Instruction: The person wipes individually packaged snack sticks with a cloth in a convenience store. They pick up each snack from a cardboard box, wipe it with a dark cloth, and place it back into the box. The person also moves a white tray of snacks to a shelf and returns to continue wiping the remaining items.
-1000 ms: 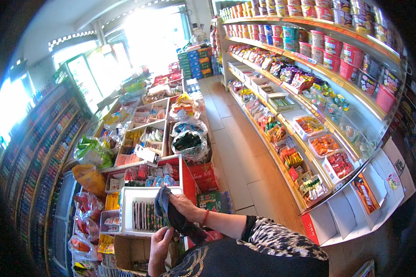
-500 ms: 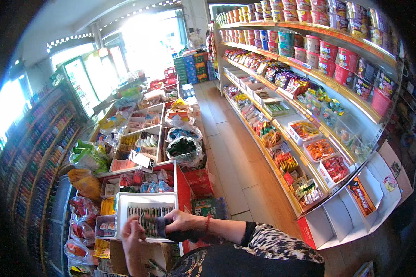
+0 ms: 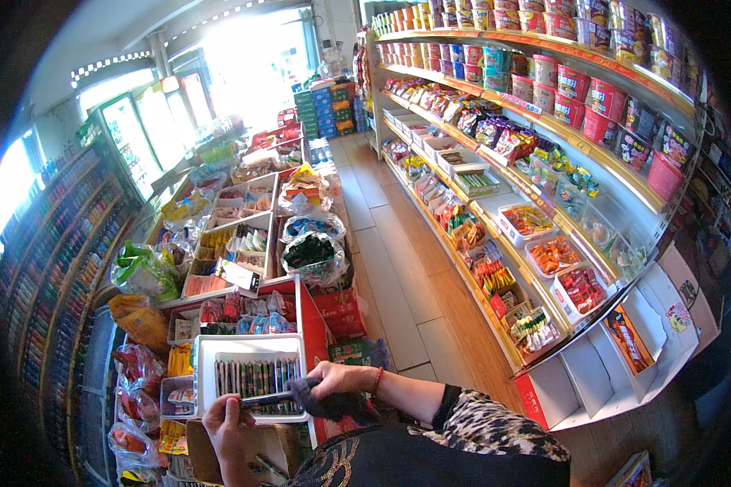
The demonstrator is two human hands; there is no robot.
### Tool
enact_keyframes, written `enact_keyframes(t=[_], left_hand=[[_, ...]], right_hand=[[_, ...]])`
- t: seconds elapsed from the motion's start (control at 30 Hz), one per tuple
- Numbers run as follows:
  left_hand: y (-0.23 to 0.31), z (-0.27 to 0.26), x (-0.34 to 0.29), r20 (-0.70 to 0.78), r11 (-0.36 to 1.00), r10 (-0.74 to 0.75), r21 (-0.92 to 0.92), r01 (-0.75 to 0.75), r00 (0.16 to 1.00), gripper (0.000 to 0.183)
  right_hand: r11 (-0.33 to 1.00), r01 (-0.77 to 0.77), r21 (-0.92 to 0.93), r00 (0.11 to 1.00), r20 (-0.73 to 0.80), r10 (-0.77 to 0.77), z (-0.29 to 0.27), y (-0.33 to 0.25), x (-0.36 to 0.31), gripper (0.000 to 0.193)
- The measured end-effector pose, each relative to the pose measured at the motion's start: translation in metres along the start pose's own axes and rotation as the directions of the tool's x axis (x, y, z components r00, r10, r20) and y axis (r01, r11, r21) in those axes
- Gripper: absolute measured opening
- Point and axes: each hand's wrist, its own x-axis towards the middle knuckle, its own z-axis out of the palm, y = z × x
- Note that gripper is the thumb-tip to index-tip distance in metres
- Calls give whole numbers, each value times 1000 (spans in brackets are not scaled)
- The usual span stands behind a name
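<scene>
My left hand [image 3: 226, 419] pinches one end of a slim stick-shaped packet [image 3: 263, 398] between thumb and fingers. A dark grey cloth [image 3: 307, 395] is bunched in my right hand [image 3: 339, 379], wrapped against the packet's other end. Both hands are over the near edge of a white tray [image 3: 250, 342], in which several narrow green and dark packets [image 3: 257, 376] stand side by side in a row. Just below the tray, an open cardboard box [image 3: 282, 439] sits in front of me with a few slim packets inside, partly hidden by my left arm.
Beyond the tray, divided white bins [image 3: 248, 306] of small snack packs run away from me. Bagged goods [image 3: 136, 367] hang at the left. Right of the tiled aisle [image 3: 398, 308], tall shelves hold cup noodles [image 3: 606, 98] and snack trays. White cardboard compartments [image 3: 601, 380] stand low right.
My right hand and the cloth have shifted right, away from my left hand. The slim packet now shows stretched between the two hands. The whole view has shifted slightly.
</scene>
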Motion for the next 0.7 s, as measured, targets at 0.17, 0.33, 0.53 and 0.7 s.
enact_keyframes(t=[0.17,0.33,0.53,0.7], left_hand=[[-23,5,-12,278,972,-222,143,189,934,30],[-43,-4,-5,269,903,-317,379,203,909,27],[-105,-85,51,-147,966,-229,-157,206,962,30],[-173,-113,107,-387,832,-58,491,259,920,26]], right_hand=[[883,219,414,947,-310,-89,-3,23,7,24],[945,155,288,857,-515,16,-6,20,2,21],[760,280,586,919,-392,-36,-51,32,-38,40],[820,394,415,802,-591,-86,-64,62,-53,44]])
